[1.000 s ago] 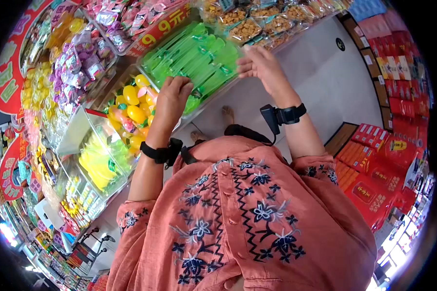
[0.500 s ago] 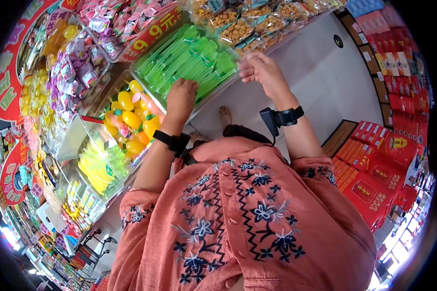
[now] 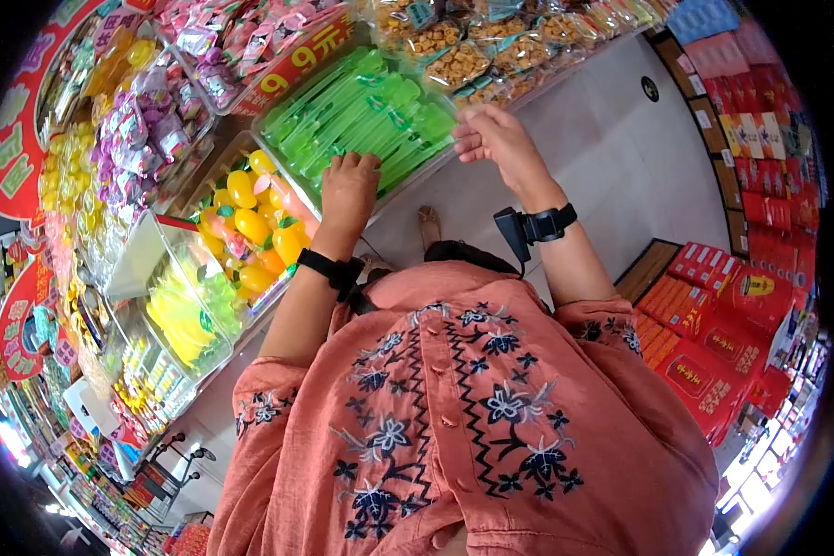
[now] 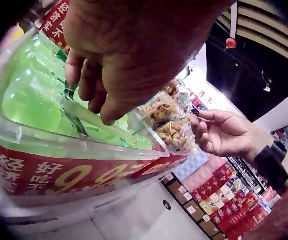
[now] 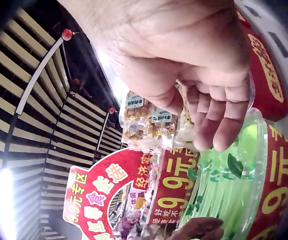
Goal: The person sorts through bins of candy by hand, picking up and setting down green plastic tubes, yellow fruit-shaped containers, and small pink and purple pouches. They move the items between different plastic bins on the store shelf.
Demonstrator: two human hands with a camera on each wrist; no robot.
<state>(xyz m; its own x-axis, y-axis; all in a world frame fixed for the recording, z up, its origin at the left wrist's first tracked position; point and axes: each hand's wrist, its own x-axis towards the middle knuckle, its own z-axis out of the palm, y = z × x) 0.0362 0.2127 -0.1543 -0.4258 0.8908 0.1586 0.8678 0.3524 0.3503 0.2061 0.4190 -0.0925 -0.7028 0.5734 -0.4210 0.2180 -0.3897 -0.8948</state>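
My left hand (image 3: pixel 349 193) is over the near side of a clear bin of long green jelly sticks (image 3: pixel 371 111), back of the hand up. In the left wrist view its thumb and bent fingers point down at the neck of one green stick (image 4: pixel 101 125), fingertips right at it; I cannot tell whether they pinch it. The right hand (image 3: pixel 502 146) hovers beside the bin's right corner, empty, its fingers loosely bent. Seen in the right wrist view, its fingers (image 5: pixel 226 120) hang apart from the sticks, overlapping them.
Left of the green sticks lie yellow mango-shaped candies (image 3: pixel 250 222), then a clear box of yellow-green packs (image 3: pixel 190 320). Bagged brown snacks (image 3: pixel 459 65) fill the far right, behind a red price sign (image 3: pixel 296 65). Red boxes (image 3: pixel 713 361) stand across the aisle.
My left hand has moved right and slightly closer over the near end of the green sticks, then stayed there. The right hand has dropped a little, still beside the bin.
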